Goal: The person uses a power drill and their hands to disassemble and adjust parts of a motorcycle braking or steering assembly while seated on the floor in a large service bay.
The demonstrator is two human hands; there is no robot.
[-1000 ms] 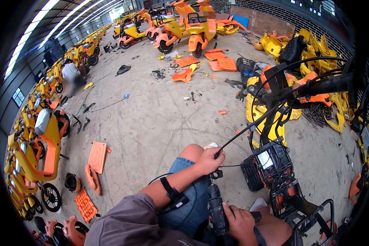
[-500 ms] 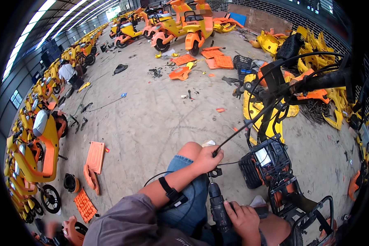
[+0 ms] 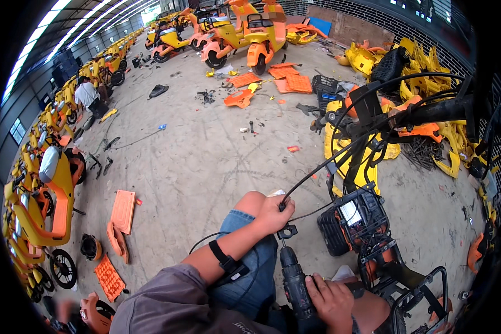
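My left hand (image 3: 274, 215) is closed around a black cable (image 3: 312, 171) that runs up to the stripped scooter's handlebar (image 3: 437, 116). Just below those fingers sits a small black clamp (image 3: 287, 231) with a round opening. The bit of a dark cordless drill (image 3: 296, 281) reaches up to this clamp. My right hand (image 3: 331, 300) is wrapped over the drill's body, fingers bent on its side; the drill's handle is mostly hidden. The bare scooter frame (image 3: 392, 264) stands at my right, a black battery-like box (image 3: 350, 220) mounted in its middle.
Yellow and orange scooters (image 3: 55, 192) line the left side, and more (image 3: 256, 39) stand far ahead. Piled yellow panels (image 3: 414, 64) lie at the far right. Orange panels (image 3: 122, 211) and a helmet-like shell (image 3: 91, 246) rest on the floor at left. A person (image 3: 86, 97) crouches far left.
The view has shifted slightly, so the background sits a little further left. My left hand is slightly lower and further left, still on the cable. The drill stays under the clamp in my right hand.
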